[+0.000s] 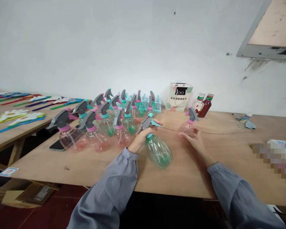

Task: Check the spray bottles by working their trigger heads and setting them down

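Note:
My left hand point(143, 137) grips a green spray bottle point(159, 152) by its grey and teal head; the round body tilts down to the right over the table. Fingers of my right hand point(195, 140) are closed around the body of a pink spray bottle point(186, 129), which stands nearly upright with a grey head and pink collar. To the left of my left hand, several pink and green spray bottles point(106, 122) stand grouped in rows. The nearest of them is a pink spray bottle point(122, 137) just beside my left wrist.
A paper bag point(178, 98) leans near the wall, beside two bottles, one with dark red contents point(206, 106). A phone point(57, 145) lies under the left spray bottles. Colourful flower-topped strips point(16, 117) cover another table at left. Small items point(246, 119) lie at right.

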`<state>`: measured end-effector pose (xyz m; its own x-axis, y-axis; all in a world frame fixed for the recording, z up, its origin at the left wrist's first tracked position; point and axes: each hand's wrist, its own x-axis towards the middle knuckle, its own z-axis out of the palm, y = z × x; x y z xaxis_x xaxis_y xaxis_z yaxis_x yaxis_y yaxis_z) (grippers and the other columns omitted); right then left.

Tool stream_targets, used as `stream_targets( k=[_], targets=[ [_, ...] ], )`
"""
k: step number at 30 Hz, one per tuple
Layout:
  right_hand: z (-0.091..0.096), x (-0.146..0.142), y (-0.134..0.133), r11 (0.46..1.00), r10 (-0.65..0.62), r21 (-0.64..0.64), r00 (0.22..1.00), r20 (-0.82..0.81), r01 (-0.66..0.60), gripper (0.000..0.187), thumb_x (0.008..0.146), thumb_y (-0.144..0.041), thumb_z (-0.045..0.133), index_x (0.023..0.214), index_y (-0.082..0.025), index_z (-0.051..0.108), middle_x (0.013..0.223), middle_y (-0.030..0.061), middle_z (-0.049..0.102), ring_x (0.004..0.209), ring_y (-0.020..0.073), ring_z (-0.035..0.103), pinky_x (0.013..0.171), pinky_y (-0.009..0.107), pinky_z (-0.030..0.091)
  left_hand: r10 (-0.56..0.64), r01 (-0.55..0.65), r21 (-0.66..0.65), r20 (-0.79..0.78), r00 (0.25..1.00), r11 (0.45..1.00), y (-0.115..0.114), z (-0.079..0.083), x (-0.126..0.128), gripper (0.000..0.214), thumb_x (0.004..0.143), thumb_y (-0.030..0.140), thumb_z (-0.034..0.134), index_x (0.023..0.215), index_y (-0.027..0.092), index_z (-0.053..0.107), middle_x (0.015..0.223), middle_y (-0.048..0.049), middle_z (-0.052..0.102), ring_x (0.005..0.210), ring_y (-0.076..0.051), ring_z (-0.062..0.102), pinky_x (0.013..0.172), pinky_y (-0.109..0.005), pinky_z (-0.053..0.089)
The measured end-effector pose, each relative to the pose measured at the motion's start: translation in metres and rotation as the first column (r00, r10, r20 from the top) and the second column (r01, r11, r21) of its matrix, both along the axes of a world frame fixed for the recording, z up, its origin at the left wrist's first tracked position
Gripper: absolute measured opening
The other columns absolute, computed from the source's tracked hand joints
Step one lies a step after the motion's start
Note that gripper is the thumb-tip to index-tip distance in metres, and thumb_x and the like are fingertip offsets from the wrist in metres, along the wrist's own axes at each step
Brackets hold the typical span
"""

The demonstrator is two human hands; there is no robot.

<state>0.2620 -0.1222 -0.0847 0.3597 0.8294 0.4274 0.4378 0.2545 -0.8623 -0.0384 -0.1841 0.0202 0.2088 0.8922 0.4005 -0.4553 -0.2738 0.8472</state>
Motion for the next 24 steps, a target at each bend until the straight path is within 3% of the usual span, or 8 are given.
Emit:
stream_targets(
  k=[3,6,13,19,24],
  targets=[
    [0.005,-0.025,-0.019,0.992,0.117,-0.026,0.982,-0.15,-0.122,0.091,0.049,-0.063,0.088,0.119,-0.024,0.044,0.131,0.0156,0.059,0.12,0.0329,0.064,0.104,0.051,0.054,0.028,-0.026,-0.062,0.033,0.999,0.998,-0.001,0.003,-0.002,0.017,0.055,0.025,0.059,0.07,0.019,0.06,0.08,-0.0042,0.07,0.092,-0.023,0.069,0.079,-0.031,0.053],
    [0.01,-0.038,-0.032,0.982,0.182,-0.018,0.969,-0.166,-0.187,0.091,0.049,-0.063,0.089,0.119,-0.025,0.045,0.132,0.0161,0.059,0.124,0.0334,0.062,0.108,0.053,0.052,0.089,-0.084,-0.103,0.043,0.995,0.991,0.0,0.004,-0.004,0.011,0.053,0.026,0.055,0.062,0.021,0.053,0.067,-0.0023,0.063,0.082,-0.021,0.068,0.075,-0.032,0.053],
    [0.012,-0.044,-0.04,0.968,0.242,-0.04,0.959,-0.146,-0.25,0.094,0.053,-0.065,0.088,0.125,-0.025,0.044,0.138,0.0178,0.057,0.13,0.0358,0.058,0.11,0.056,0.05,0.001,-0.001,-0.008,-0.066,0.998,1.0,0.001,0.005,-0.001,0.021,0.054,0.029,0.054,0.074,0.021,0.057,0.084,-0.0069,0.068,0.097,-0.027,0.068,0.089,-0.042,0.053],
    [0.013,-0.046,-0.04,0.968,0.246,-0.003,0.957,-0.154,-0.249,0.093,0.052,-0.065,0.088,0.124,-0.025,0.045,0.137,0.0176,0.058,0.129,0.0354,0.059,0.111,0.056,0.048,0.097,-0.097,0.002,-0.101,0.99,0.995,-0.004,0.006,-0.001,0.011,0.057,0.03,0.052,0.063,0.023,0.045,0.063,-0.0028,0.055,0.089,-0.024,0.066,0.086,-0.04,0.054],
    [0.014,-0.046,-0.041,0.97,0.24,-0.008,0.959,-0.149,-0.244,0.092,0.052,-0.064,0.089,0.122,-0.024,0.045,0.138,0.0179,0.057,0.131,0.0362,0.058,0.113,0.057,0.047,0.034,-0.029,0.048,-0.11,0.993,0.998,-0.003,0.004,0.001,0.017,0.056,0.03,0.053,0.071,0.022,0.054,0.077,-0.005,0.067,0.089,-0.025,0.068,0.085,-0.04,0.053]
  ],
)
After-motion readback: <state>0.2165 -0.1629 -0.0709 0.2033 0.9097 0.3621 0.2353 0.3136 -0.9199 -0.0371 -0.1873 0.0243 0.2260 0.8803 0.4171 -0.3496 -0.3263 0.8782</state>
